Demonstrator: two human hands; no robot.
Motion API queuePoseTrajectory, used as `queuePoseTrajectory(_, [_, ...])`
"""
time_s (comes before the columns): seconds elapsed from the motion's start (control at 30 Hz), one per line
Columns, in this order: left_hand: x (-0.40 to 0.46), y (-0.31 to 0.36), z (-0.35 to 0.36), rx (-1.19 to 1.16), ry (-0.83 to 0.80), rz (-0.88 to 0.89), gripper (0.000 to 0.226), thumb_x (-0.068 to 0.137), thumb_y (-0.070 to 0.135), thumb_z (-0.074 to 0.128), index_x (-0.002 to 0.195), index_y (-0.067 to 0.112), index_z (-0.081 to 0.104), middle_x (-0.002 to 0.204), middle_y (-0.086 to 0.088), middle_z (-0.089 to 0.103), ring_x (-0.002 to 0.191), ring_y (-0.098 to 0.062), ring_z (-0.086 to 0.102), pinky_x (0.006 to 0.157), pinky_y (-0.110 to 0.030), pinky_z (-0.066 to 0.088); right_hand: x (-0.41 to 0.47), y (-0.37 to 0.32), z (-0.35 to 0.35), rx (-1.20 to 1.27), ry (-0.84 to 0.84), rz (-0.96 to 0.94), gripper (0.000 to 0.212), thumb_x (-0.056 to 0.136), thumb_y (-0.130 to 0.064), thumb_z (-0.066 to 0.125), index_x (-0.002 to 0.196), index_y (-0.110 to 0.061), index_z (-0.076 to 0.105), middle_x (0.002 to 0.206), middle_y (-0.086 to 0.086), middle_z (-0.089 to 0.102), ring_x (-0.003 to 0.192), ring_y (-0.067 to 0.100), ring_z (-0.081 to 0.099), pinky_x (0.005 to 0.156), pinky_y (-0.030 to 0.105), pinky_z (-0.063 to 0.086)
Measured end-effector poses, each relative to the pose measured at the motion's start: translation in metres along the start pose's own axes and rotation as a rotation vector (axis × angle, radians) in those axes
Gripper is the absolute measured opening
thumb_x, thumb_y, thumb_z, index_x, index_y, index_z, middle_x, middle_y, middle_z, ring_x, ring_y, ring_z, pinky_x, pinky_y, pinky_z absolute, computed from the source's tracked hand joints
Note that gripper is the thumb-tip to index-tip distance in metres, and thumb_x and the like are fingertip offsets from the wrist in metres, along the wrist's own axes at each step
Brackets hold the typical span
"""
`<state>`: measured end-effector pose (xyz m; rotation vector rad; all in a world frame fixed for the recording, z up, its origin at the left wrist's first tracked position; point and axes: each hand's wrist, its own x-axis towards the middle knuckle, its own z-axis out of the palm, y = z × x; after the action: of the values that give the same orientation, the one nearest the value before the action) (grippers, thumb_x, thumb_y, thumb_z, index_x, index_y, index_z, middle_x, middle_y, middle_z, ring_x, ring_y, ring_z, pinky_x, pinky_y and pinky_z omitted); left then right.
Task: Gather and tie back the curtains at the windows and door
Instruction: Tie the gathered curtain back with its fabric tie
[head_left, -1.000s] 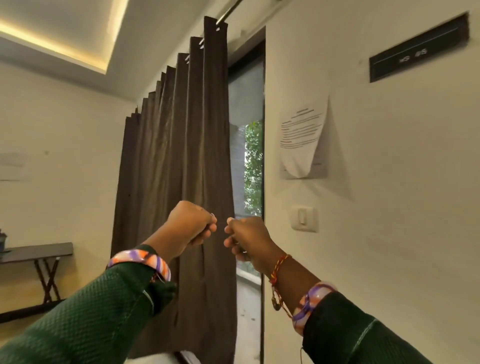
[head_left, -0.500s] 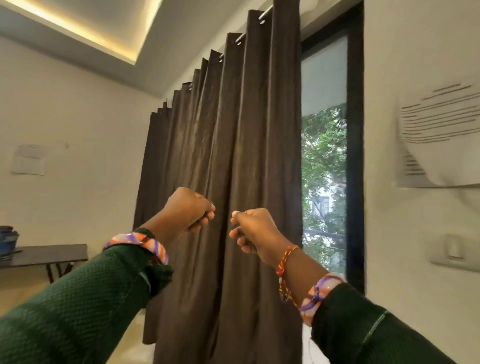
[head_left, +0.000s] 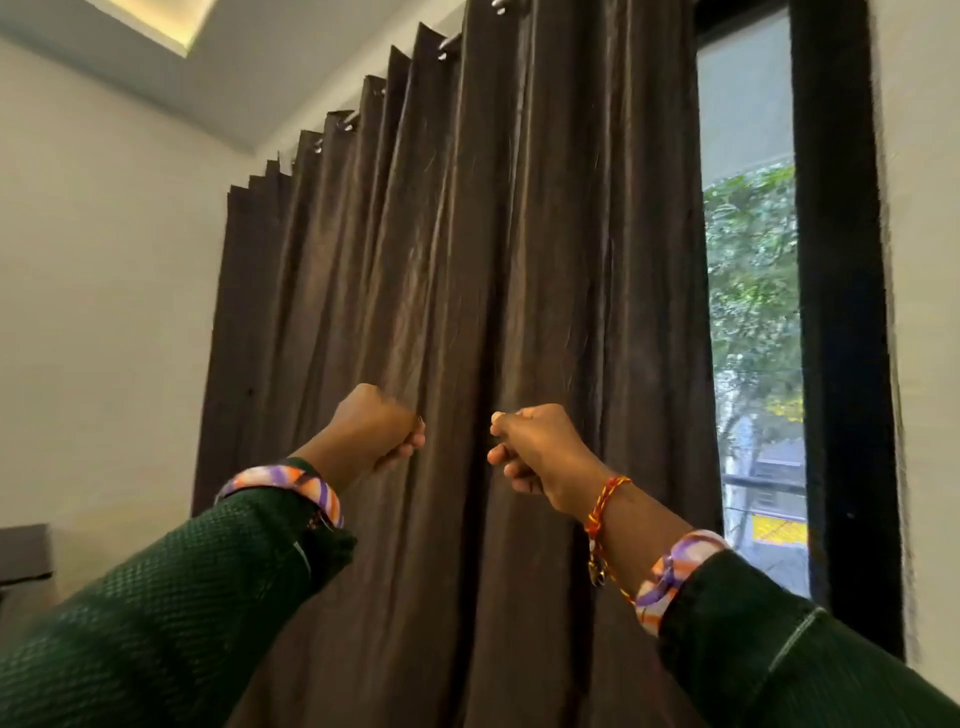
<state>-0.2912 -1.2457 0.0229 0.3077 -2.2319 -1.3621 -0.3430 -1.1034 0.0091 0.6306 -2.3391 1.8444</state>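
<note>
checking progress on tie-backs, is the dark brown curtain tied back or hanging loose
Hanging loose. The dark brown pleated curtain falls straight from its rod with no tie around it, leaving a strip of black-framed window uncovered at its right.

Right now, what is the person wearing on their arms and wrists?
Both arms wear dark green textured sleeves; the right sleeve shows a pale seam line. Each wrist has a band patterned in purple, orange and white, the left band and the right band. The right wrist also carries a red-and-yellow braided thread.
</note>
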Motion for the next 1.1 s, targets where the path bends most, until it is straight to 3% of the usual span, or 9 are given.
queuePoseTrajectory(0.17, [0.081, -0.016, 0.01, -0.043, -0.082, 0.064, 0.024, 0.093, 0.013, 0.049, 0.071, 0.01, 0.056, 0.035, 0.006, 0.049, 0.026, -0.002, 0.04, 0.033, -0.013, 0.032, 0.07, 0.006, 0.017, -0.035, 0.092, -0.057, 0.017, 0.097, -0.022, 0.046, 0.095, -0.009, 0.056, 0.064, 0.003, 0.057, 0.047, 0.009, 0.043, 0.043, 0.019, 0.038])
queuePoseTrajectory(0.4, [0.21, -0.02, 0.005, -0.043, -0.022, 0.213, 0.015, 0.092, 0.014, 0.052, 0.092, 0.005, 0.063, 0.063, -0.003, 0.056, 0.05, -0.009, 0.047, 0.045, -0.018, 0.038, 0.187, 0.003, 0.051, -0.031, 0.163, -0.091, 0.02, 0.097, -0.021, 0.045, 0.079, -0.013, 0.049, 0.064, 0.003, 0.056, 0.047, 0.01, 0.041, 0.043, 0.02, 0.036])
queuePoseTrajectory(0.67, [0.35, -0.052, -0.014, -0.112, 0.006, 0.296, 0.016, 0.09, 0.008, 0.052, 0.08, 0.003, 0.064, 0.054, -0.003, 0.055, 0.043, -0.009, 0.045, 0.04, -0.02, 0.037, 0.308, 0.008, 0.097, -0.145, 0.266, -0.136, 0.024, 0.092, -0.018, 0.047, 0.068, -0.016, 0.048, 0.061, 0.004, 0.057, 0.041, 0.01, 0.04, 0.041, 0.017, 0.033])
queuePoseTrajectory(0.87, [0.461, -0.072, -0.027, -0.059, 0.059, 0.376, 0.017, 0.088, 0.01, 0.054, 0.079, 0.003, 0.066, 0.06, -0.006, 0.057, 0.05, -0.013, 0.049, 0.043, -0.022, 0.041, 0.389, 0.003, 0.126, -0.331, 0.38, -0.243, 0.025, 0.091, -0.02, 0.049, 0.066, -0.014, 0.052, 0.062, 0.006, 0.062, 0.043, 0.014, 0.047, 0.042, 0.02, 0.039])
queuePoseTrajectory(0.9, [0.483, -0.075, -0.031, -0.047, 0.097, 0.403, 0.016, 0.087, 0.009, 0.053, 0.08, 0.001, 0.066, 0.064, -0.008, 0.059, 0.054, -0.015, 0.051, 0.046, -0.024, 0.043, 0.404, 0.002, 0.131, -0.394, 0.422, -0.269, 0.025, 0.089, -0.021, 0.05, 0.065, -0.014, 0.055, 0.067, 0.009, 0.066, 0.047, 0.019, 0.054, 0.046, 0.025, 0.045])
queuePoseTrajectory(0.97, [0.526, -0.078, -0.04, -0.022, 0.172, 0.45, 0.014, 0.086, 0.009, 0.055, 0.087, -0.001, 0.065, 0.075, -0.013, 0.061, 0.063, -0.019, 0.056, 0.058, -0.031, 0.05, 0.435, -0.003, 0.138, -0.572, 0.527, -0.313, 0.022, 0.086, -0.025, 0.051, 0.07, -0.013, 0.061, 0.088, 0.015, 0.071, 0.076, 0.034, 0.066, 0.069, 0.039, 0.055])
queuePoseTrajectory(1.03, [0.565, -0.078, -0.05, 0.013, 0.224, 0.474, 0.014, 0.086, 0.015, 0.057, 0.092, 0.003, 0.061, 0.086, -0.014, 0.061, 0.074, -0.023, 0.059, 0.071, -0.036, 0.053, 0.456, -0.007, 0.145, -0.839, 0.609, -0.323, 0.02, 0.088, -0.029, 0.05, 0.092, -0.014, 0.063, 0.11, 0.014, 0.065, 0.104, 0.037, 0.061, 0.085, 0.039, 0.049])
queuePoseTrajectory(1.1, [0.603, -0.075, -0.067, 0.084, 0.279, 0.508, 0.024, 0.085, 0.025, 0.06, 0.095, 0.004, 0.059, 0.096, -0.016, 0.061, 0.086, -0.028, 0.061, 0.08, -0.039, 0.054, 0.477, -0.011, 0.15, -1.18, 0.674, -0.353, 0.027, 0.092, -0.031, 0.045, 0.111, -0.014, 0.054, 0.12, 0.011, 0.058, 0.113, 0.033, 0.054, 0.087, 0.036, 0.045])
